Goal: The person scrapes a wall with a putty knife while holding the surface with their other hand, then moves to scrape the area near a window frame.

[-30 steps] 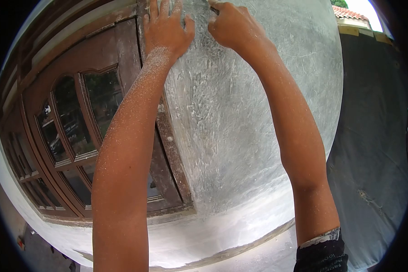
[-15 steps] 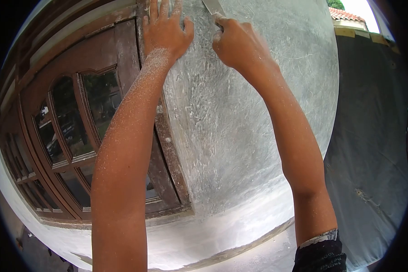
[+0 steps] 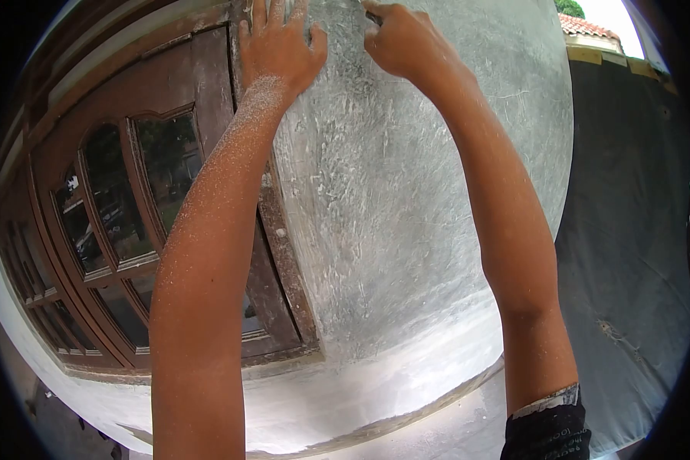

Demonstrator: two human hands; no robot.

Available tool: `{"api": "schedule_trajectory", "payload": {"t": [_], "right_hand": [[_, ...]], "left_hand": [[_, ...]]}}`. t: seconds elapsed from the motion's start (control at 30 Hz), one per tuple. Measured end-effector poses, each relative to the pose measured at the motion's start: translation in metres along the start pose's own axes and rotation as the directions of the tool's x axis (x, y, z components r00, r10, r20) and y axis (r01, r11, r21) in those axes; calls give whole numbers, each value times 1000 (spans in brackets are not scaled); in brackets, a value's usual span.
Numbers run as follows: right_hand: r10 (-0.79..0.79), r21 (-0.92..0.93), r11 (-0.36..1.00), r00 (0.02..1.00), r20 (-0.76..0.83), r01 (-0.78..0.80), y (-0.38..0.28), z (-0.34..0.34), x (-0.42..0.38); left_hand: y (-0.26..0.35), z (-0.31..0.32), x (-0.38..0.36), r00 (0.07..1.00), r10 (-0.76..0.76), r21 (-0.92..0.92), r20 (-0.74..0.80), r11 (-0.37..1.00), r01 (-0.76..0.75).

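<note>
My left hand (image 3: 282, 54) lies flat with fingers spread at the top of the view, where the wooden window frame meets the wall; its fingertips run to the upper edge. Pale dust coats its wrist and forearm. My right hand (image 3: 410, 42) is closed around the dark handle of a putty knife (image 3: 372, 18), against the upper part of the wall. The knife's blade is out of view above. Between and below my hands, the grey plastered wall (image 3: 383, 207) shows rough, whitish, scratched patches.
A brown wooden window (image 3: 115, 192) with several glass panes fills the left side. Below the wall runs a white painted band (image 3: 406, 383). A dark sheet (image 3: 629, 230) hangs at the right, with a tiled roof (image 3: 586, 27) beyond it.
My right hand has moved upward along the wall with the putty knife, so the blade has left the view. My left hand stays nearly in place.
</note>
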State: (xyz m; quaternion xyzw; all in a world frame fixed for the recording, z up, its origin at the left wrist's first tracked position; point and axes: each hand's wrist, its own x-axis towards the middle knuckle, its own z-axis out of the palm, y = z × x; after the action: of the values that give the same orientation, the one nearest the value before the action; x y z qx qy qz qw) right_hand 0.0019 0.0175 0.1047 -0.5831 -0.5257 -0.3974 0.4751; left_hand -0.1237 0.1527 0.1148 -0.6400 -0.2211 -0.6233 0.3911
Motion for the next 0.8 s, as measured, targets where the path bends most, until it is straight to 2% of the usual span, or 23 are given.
{"api": "schedule_trajectory", "payload": {"t": [0.03,0.07,0.13,0.23,0.33,0.47,0.53,0.67,0.73,0.8], "right_hand": [[55,55,997,996,69,-59,-4,-3,6],[55,58,997,996,67,-59,-2,-3,3],[-69,-95,993,997,-25,67,5,1,-11],[-84,-112,991,994,-77,75,10,6,-27],[-132,-54,990,989,-66,129,9,-3,0],[-69,79,994,997,-44,72,-4,-10,-14],[-87,-68,994,994,-66,83,6,1,-24],[-119,-64,992,986,-114,112,11,6,-10],[16,81,996,998,56,-21,-2,-8,6],[-33,78,996,999,1,33,-2,-6,-7]], "left_hand": [[0,1,0,1000,4,4,-1,1000,-4],[0,2,0,1000,3,-3,-9,1000,-3],[-1,2,-2,1000,-8,-11,-17,1000,8],[0,2,-1,1000,-9,3,-28,1000,9],[1,1,0,1000,-6,-8,-15,1000,6],[0,-2,0,1000,-13,-13,12,1000,13],[2,-1,-1,1000,-15,-10,9,1000,15],[0,-1,0,1000,-22,-35,-2,999,22],[0,0,-1,1000,-19,-42,4,999,19],[-2,1,0,1000,-4,-16,20,1000,4]]}}
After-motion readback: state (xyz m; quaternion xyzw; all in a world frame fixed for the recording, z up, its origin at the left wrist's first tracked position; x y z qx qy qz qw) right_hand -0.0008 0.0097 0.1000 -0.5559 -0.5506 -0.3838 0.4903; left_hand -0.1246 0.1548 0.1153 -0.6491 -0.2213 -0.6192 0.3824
